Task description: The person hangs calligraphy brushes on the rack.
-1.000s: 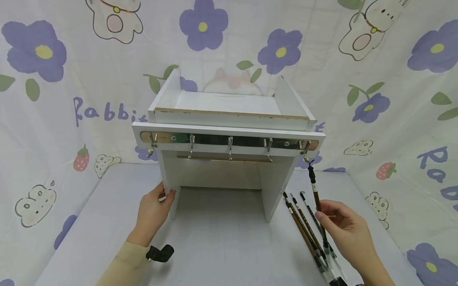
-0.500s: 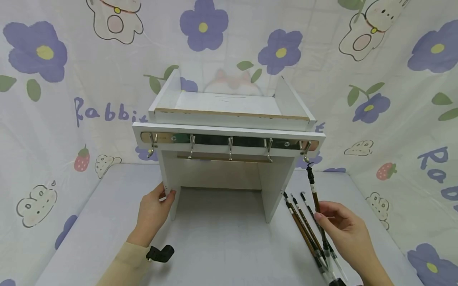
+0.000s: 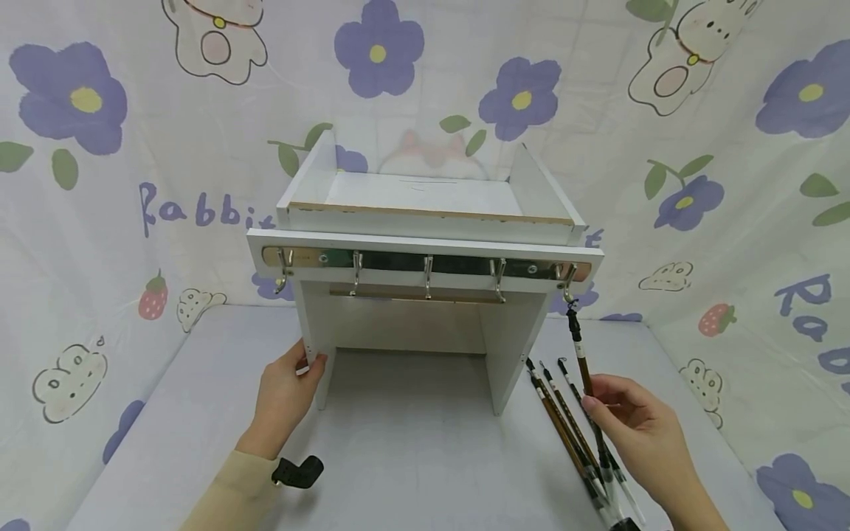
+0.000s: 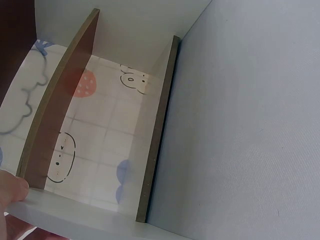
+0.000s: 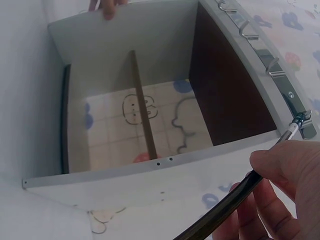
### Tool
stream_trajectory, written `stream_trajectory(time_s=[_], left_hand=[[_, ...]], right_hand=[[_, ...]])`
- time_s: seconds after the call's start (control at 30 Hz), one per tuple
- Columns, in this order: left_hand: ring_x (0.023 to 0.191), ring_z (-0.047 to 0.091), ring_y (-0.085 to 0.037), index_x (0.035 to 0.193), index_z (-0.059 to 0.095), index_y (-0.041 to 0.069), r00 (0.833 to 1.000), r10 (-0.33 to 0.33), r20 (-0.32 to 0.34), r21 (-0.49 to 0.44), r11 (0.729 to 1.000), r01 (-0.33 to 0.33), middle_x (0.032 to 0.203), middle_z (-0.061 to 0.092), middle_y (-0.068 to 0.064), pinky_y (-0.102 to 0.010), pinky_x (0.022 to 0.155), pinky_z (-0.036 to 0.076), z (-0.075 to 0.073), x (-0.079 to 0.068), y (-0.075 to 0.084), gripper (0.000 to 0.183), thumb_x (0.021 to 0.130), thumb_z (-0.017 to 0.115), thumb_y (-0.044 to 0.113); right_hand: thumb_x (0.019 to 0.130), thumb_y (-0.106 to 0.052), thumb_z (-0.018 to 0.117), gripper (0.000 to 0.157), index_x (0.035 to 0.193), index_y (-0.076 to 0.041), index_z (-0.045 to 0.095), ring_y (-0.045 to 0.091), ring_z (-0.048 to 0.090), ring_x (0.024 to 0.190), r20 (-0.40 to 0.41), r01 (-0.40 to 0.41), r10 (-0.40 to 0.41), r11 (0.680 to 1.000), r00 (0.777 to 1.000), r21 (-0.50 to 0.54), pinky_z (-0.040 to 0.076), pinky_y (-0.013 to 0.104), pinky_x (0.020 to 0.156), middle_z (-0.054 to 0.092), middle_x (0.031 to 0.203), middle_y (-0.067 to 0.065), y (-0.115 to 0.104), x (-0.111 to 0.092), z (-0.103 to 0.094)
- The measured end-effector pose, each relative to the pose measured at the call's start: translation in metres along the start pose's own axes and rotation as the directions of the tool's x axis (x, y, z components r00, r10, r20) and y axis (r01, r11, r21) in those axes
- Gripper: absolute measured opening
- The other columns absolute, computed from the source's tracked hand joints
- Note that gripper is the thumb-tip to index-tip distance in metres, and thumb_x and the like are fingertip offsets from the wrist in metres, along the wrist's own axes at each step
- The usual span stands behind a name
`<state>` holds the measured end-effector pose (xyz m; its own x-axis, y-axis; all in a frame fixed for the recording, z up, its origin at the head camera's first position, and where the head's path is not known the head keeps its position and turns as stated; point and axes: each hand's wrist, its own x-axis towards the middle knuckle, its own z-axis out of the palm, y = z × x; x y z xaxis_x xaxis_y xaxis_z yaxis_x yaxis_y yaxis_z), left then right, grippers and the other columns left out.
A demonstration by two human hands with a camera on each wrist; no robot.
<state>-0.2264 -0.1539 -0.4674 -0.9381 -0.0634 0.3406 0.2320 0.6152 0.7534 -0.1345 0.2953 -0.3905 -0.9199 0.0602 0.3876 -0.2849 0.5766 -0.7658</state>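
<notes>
My right hand [image 3: 637, 424] pinches a brown-handled calligraphy brush [image 3: 583, 372] between thumb and fingers, holding it nearly upright. The brush's top loop meets the tip of the rightmost metal hook [image 3: 569, 279]; whether it is over the hook I cannot tell. In the right wrist view the brush [image 5: 227, 205] runs diagonally up to the hook rail [image 5: 287, 92]. My left hand [image 3: 282, 398] grips the left side panel of a white shelf [image 3: 425, 241], thumb at the front edge. The left wrist view shows part of that hand [image 4: 12, 190] at the shelf's edge.
Several more calligraphy brushes [image 3: 558, 413] lie together on the white tabletop [image 3: 412, 464], right of the shelf. Other hooks [image 3: 428, 276] line the rail along the shelf's front and hold nothing. A printed cloth [image 3: 432, 74] hangs behind and at both sides.
My right hand has shifted the brush's top slightly left, to the hook's tip. My left hand stays on the side panel.
</notes>
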Motion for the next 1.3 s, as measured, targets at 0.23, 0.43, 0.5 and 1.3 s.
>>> stream_trajectory(time_s=[0.23,0.43,0.5,1.3], left_hand=[[0.099,0.067,-0.033,0.135,0.055,0.008,1.0,0.002,-0.001,0.0,1.0,-0.002,0.118,0.065,-0.02,-0.043,0.074,0.057,0.0,0.0,0.001,0.04,0.097,0.06,0.021],[0.1,0.067,-0.032,0.135,0.055,0.007,1.0,-0.002,0.004,-0.007,1.0,0.002,0.118,0.065,-0.02,-0.043,0.074,0.057,0.001,-0.001,0.002,0.041,0.097,0.06,0.021],[0.1,0.066,-0.033,0.136,0.054,0.007,1.0,0.003,0.001,-0.01,1.0,-0.002,0.118,0.065,-0.02,-0.044,0.074,0.057,0.001,-0.001,0.002,0.042,0.097,0.06,0.021],[0.098,0.067,-0.033,0.136,0.055,0.007,1.0,0.012,-0.012,-0.002,1.0,-0.012,0.118,0.065,-0.02,-0.044,0.073,0.057,0.001,0.0,0.001,0.041,0.097,0.06,0.021]], right_hand=[[0.091,-0.01,0.069,0.024,0.114,-0.008,0.065,0.011,0.063,0.086,0.005,-0.008,0.008,1.0,1.0,0.004,0.054,0.021,0.068,0.066,0.101,0.001,0.003,0.001,0.002],[0.09,-0.01,0.069,0.025,0.115,-0.008,0.066,0.011,0.063,0.085,0.01,0.002,-0.002,1.0,1.0,0.029,0.054,0.021,0.067,0.067,0.101,0.002,0.008,0.006,0.004],[0.091,-0.011,0.069,0.025,0.115,-0.007,0.066,0.011,0.064,0.086,0.014,0.003,-0.004,0.999,1.0,0.042,0.054,0.021,0.068,0.067,0.101,0.005,0.01,0.008,0.006],[0.089,0.0,0.068,0.02,0.108,0.001,0.064,0.009,0.063,0.087,0.002,0.081,-0.083,0.984,0.997,0.157,0.054,0.02,0.071,0.066,0.098,0.012,0.02,0.031,0.043]])
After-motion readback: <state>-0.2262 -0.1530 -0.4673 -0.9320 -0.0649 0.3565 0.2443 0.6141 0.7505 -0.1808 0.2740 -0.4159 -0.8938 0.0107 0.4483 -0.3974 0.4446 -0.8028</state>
